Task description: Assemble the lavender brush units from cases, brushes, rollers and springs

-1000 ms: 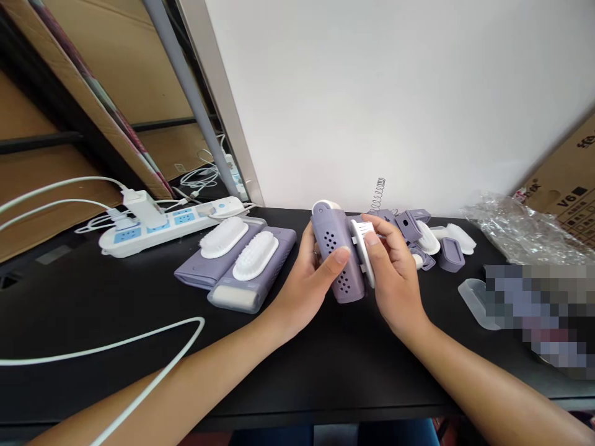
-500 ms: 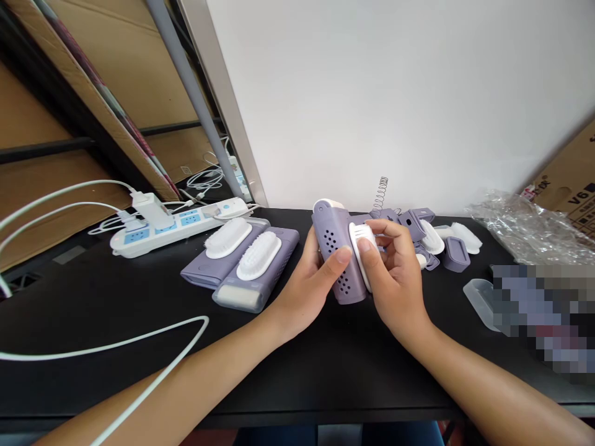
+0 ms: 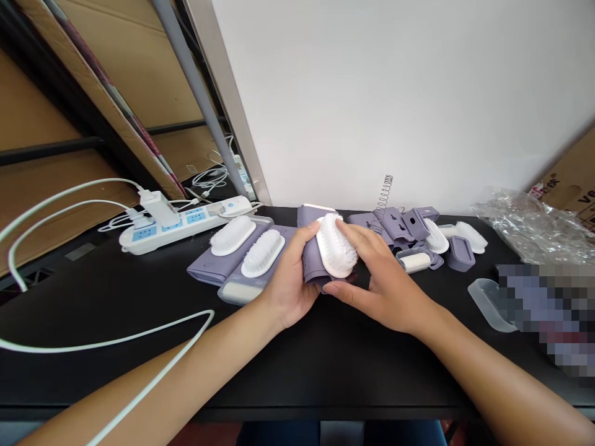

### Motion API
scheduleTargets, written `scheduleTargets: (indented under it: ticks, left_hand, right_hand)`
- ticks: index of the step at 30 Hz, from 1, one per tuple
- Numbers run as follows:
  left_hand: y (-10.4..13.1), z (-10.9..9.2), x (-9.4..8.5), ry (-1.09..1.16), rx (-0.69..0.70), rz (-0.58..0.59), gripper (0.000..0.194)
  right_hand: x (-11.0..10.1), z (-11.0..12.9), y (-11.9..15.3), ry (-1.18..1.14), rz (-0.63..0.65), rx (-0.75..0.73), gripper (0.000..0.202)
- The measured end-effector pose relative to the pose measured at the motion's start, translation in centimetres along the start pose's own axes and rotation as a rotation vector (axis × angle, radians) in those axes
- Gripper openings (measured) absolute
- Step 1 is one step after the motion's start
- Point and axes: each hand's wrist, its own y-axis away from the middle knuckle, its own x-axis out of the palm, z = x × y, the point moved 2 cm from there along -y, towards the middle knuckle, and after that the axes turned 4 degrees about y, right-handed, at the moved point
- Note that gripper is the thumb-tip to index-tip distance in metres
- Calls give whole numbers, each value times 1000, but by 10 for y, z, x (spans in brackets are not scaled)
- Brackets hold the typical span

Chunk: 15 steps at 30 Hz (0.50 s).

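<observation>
My left hand (image 3: 290, 282) is wrapped round a purple plastic brush body, with the thumb by the upper left of its white brush head. That oval brush head (image 3: 335, 246), bristles facing up, sits against the purple body (image 3: 312, 261). My right hand (image 3: 383, 275) grips the same piece from the right. Its fingers lie along the bristle side and its thumb is at the lower end. Left of my hands, two similar purple brush pieces with white bristle heads (image 3: 233, 235) (image 3: 263, 253) lie side by side on the black table (image 3: 353, 371).
Behind my right hand lie purple housings (image 3: 397, 226), a purple cap (image 3: 460, 254), white brush heads (image 3: 471, 238) and a thin spring (image 3: 384, 193). A clear cover (image 3: 488, 303) and plastic wrap (image 3: 520, 226) are at right. A power strip (image 3: 186, 224) and white cable (image 3: 139, 339) occupy the left.
The purple piece has been turned, so its bristles now face up instead of its perforated side showing. My right hand has shifted from pinching the brush head to lying along its right side.
</observation>
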Motion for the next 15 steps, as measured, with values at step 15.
scheduleTargets:
  ticks: [15]
  left_hand:
    - [9,-3,6,-68,-94,226,45]
  right_hand:
    - [-15,-8,0,168,-91,-37,121]
